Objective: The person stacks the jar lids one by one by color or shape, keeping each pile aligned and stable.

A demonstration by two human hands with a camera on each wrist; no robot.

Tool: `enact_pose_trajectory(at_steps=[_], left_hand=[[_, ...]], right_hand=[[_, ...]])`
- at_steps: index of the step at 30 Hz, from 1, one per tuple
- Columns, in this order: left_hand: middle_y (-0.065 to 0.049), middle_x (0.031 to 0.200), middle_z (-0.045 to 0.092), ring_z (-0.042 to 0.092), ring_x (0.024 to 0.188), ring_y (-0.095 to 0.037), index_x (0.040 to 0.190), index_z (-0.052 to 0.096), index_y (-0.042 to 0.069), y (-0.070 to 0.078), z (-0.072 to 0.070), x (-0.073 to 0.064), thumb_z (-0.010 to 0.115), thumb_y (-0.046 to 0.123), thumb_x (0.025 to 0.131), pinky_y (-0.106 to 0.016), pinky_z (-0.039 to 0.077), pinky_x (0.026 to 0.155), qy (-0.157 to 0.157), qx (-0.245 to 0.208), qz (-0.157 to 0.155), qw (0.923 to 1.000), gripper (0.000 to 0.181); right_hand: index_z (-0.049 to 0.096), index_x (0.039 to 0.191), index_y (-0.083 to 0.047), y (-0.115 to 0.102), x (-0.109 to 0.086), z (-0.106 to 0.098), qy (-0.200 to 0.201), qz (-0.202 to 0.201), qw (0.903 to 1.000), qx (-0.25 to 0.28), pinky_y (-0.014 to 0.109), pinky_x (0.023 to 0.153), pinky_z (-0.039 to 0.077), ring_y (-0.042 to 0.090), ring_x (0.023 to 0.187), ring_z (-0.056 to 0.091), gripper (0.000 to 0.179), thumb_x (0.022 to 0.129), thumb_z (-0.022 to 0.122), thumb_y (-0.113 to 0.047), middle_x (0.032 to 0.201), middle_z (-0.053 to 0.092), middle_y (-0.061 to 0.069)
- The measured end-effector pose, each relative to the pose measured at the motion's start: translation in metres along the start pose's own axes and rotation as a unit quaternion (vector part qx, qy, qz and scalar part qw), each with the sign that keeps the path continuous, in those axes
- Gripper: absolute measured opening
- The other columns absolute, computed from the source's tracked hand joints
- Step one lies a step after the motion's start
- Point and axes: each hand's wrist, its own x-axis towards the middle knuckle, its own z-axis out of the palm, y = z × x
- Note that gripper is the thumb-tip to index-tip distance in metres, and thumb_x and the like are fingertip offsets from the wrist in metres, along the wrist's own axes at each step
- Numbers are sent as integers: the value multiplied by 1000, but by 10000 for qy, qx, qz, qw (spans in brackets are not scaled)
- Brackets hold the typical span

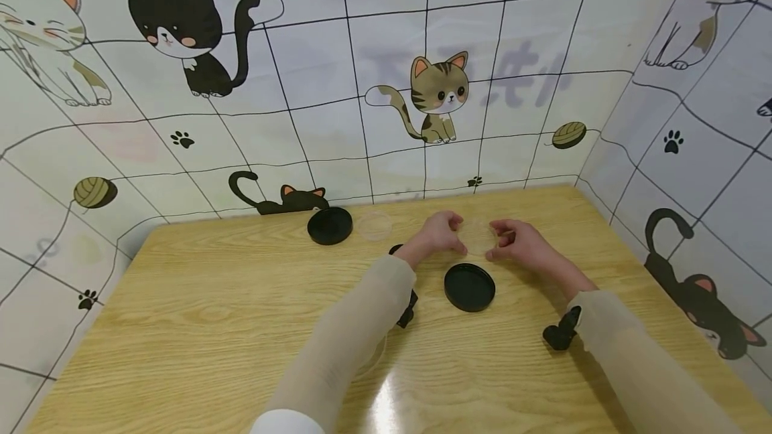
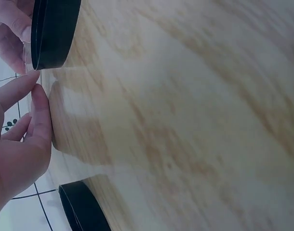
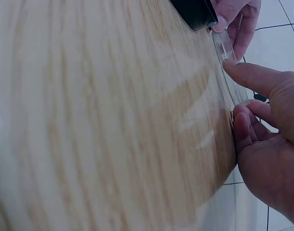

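A shallow clear round dish (image 1: pixel 478 238) is between my two hands near the back of the table. My left hand (image 1: pixel 442 232) holds its left edge, thumb and fingers spread around the rim. From the opposite side my right hand (image 1: pixel 520 242) grips the dish; in the right wrist view the thumb and fingertips press the clear wall (image 3: pixel 224 48). Just in front of the hands lies a black round dish (image 1: pixel 469 287), with its raised rim facing up. In the left wrist view, the left thumb and fingertips (image 2: pixel 40 91) meet close over the tabletop.
Farther left along the back edge are another black round dish (image 1: pixel 330 226) and a clear round one (image 1: pixel 374 226) beside it. Part of a further clear round piece (image 1: pixel 375 359) shows by my left forearm. A cat-patterned cloth wall (image 1: pixel 386 153) rises behind the wooden table (image 1: pixel 229 300).
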Motion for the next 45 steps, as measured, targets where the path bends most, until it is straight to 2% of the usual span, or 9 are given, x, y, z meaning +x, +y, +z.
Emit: enact_pose_trajectory(at_steps=[4,9,16,21,26,30,34,37,45], left_hand=[[-12,130,59,57,111,-24,141,58,3,-1,-3,-2,85,6,82,-31,51,90,5,-40,13,10000,65],[-14,133,59,59,111,-24,142,57,4,-1,-12,-7,86,7,81,-31,52,85,-31,-89,118,9999,67],[-17,139,56,60,106,-23,144,57,6,2,-32,-25,87,10,82,-30,53,80,50,-138,583,9982,69],[-19,139,54,65,92,-20,143,55,7,0,-56,-57,87,9,81,-31,54,77,101,-386,602,9974,69],[-14,131,55,67,93,-19,142,54,5,-5,-82,-96,87,9,81,-32,56,78,185,-423,667,9967,69],[-10,127,53,67,92,-19,140,53,5,-13,-99,-130,87,8,81,-32,56,76,269,-719,622,9951,67],[-11,124,50,68,88,-20,138,53,6,-23,-108,-159,86,4,80,-31,54,74,327,-1001,604,9926,66],[-12,122,49,67,84,-19,139,52,6,-29,-113,-179,86,2,80,-30,53,72,451,-1042,552,9920,68],[-13,120,49,64,78,-16,138,52,1,-51,-121,-223,86,-1,77,-28,53,69,829,-1097,315,9900,69]], right_hand=[[45,145,11,-5,-1,-1,-3,5,10000,33,27,76,47,28,98,53,71,88,82,-11,119,56,21],[45,146,11,-15,-3,-3,-9,-132,9999,64,26,75,49,31,103,56,72,89,82,-13,128,54,26],[45,148,7,-39,-15,-5,82,-465,9989,71,34,81,52,37,112,57,71,91,81,-16,138,51,28],[49,146,6,-68,-18,6,4,-762,9967,275,27,80,53,33,107,58,71,88,83,-15,136,52,27],[52,144,4,-98,-20,23,-174,-1037,9936,414,24,81,52,30,103,58,68,86,85,-12,132,53,24],[53,143,4,-118,-21,39,-367,-1379,9889,402,28,82,53,29,101,59,66,86,84,-10,128,55,19],[55,141,5,-133,-22,55,-554,-1719,9822,510,32,84,53,28,99,60,66,85,85,-8,125,55,18],[56,140,5,-142,-21,69,-699,-1892,9777,588,35,85,53,26,97,61,65,83,86,-8,124,56,18],[56,139,7,-156,-20,110,-1115,-2026,9687,900,33,83,53,25,94,58,66,82,87,-5,116,56,16]])
